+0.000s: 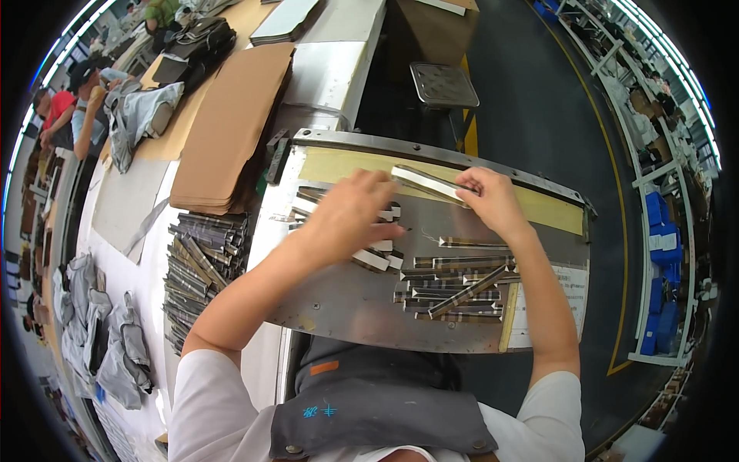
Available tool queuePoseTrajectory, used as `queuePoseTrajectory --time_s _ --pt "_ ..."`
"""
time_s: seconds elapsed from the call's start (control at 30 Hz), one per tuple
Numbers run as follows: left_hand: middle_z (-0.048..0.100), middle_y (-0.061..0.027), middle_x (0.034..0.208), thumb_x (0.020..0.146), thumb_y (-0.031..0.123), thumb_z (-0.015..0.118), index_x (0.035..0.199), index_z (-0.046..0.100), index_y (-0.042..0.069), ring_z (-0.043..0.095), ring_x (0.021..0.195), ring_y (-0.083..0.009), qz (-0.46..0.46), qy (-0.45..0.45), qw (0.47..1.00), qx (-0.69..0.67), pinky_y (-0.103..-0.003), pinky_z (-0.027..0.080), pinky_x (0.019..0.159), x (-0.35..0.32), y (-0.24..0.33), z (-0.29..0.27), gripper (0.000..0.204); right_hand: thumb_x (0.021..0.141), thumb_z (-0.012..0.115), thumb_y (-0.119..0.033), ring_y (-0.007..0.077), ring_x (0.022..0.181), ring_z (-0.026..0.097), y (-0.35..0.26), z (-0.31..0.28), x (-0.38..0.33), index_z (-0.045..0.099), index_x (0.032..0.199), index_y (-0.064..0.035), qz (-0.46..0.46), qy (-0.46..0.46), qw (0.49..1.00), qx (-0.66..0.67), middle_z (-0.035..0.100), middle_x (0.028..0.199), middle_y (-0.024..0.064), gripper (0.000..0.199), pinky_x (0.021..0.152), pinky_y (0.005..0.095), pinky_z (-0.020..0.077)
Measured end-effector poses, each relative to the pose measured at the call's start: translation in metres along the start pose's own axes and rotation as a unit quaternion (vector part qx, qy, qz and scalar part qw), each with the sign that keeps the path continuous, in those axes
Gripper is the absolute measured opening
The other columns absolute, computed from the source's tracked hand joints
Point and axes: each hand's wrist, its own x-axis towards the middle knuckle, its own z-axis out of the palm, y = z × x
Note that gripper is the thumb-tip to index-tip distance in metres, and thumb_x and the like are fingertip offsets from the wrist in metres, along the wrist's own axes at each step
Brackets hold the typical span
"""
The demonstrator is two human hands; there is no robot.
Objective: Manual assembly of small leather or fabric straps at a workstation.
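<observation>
My right hand (494, 203) pinches one end of a narrow strip (427, 184) with a white face and dark edges, held above the far part of the metal work plate (346, 304). Near the strip's other end is my left hand (348, 215), slightly blurred, its thumb and fingers spread apart over a group of white-faced strips (372, 259). It partly covers that group. In front of my right forearm lies a pile of dark plaid strips (454, 289), some crossing others. A single strip (471, 242) sits just beyond that pile.
Left of the plate are a large heap of plaid strips (204, 266) and a stack of brown cardboard sheets (231, 127). A metal bar (431, 152) edges the plate's far side. A stool (444, 85) stands beyond, shelving with blue bins (662, 231) to the right. People (88, 100) sit far left.
</observation>
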Motion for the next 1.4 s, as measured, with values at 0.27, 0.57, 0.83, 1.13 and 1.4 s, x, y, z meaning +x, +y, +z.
queuePoseTrajectory --time_s 0.27,0.57,0.83,1.13,1.4 --pt "0.046 -0.0244 0.139 0.088 0.045 0.061 0.128 0.05 -0.006 0.041 0.131 -0.0401 0.014 0.028 0.989 0.146 -0.045 0.035 0.108 0.03 0.01 0.06 0.065 0.085 0.063 -0.009 0.0314 0.117 0.053 -0.008 0.032 -0.022 0.063 0.111 0.0028 -0.16 0.074 0.965 -0.194 0.061 0.121 0.0133 0.029 0.099 0.0412 0.0439" --pt "0.047 -0.0234 0.139 0.087 0.047 0.061 0.128 0.052 -0.006 0.044 0.127 -0.0426 0.002 0.058 0.98 0.189 -0.046 0.037 0.106 0.035 0.012 0.067 0.067 0.09 0.059 -0.016 0.0342 0.131 0.041 -0.016 0.034 -0.035 0.052 0.13 0.0033 -0.123 0.044 0.956 -0.264 0.045 0.144 0.0153 0.045 0.107 0.0448 0.0374" --pt "0.05 -0.0227 0.137 0.088 0.047 0.059 0.125 0.055 -0.006 0.046 0.124 -0.0425 0.029 0.061 0.981 0.18 -0.047 0.039 0.104 0.035 0.011 0.063 0.065 0.09 0.059 -0.012 0.0343 0.131 0.041 -0.021 0.034 -0.036 0.052 0.129 0.0045 -0.139 0.016 0.959 -0.246 0.046 0.142 0.0161 0.043 0.107 0.0438 0.0366" --pt "0.052 -0.0223 0.133 0.089 0.045 0.06 0.126 0.052 -0.004 0.048 0.123 -0.0409 0.052 0.067 0.983 0.16 -0.047 0.041 0.101 0.037 0.009 0.061 0.062 0.089 0.06 -0.011 0.0343 0.127 0.045 -0.022 0.033 -0.032 0.052 0.126 0.008 -0.145 0.02 0.967 -0.21 0.049 0.137 0.0193 0.043 0.108 0.0423 0.0371" --pt "0.053 -0.0215 0.129 0.088 0.04 0.062 0.126 0.05 -0.002 0.051 0.118 -0.0376 0.058 0.056 0.991 0.111 -0.044 0.044 0.098 0.038 0.015 0.058 0.059 0.087 0.059 -0.011 0.0324 0.127 0.046 -0.023 0.035 -0.035 0.053 0.124 0.0097 -0.156 0.031 0.955 -0.25 0.05 0.133 0.0202 0.042 0.104 0.0424 0.0399"
